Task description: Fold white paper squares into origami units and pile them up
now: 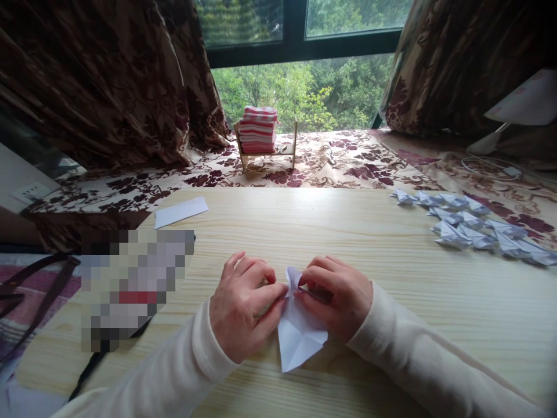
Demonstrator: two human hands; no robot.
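Note:
A partly folded white paper [298, 337] lies on the light wooden table [391, 302] in front of me, its point toward the near edge. My left hand [243, 305] pinches the paper's upper left side with curled fingers. My right hand [337, 296] pinches the upper right side, fingers closed on a small raised flap. Both hands meet over the top of the paper. Both sleeves are cream coloured.
Several folded white paper pieces [474, 226] lie in a row at the table's right edge. A flat white sheet [180, 211] lies at the far left. A blurred-out object [130, 284] sits at left. A small wooden rack with striped cloths [261, 134] stands on the window seat.

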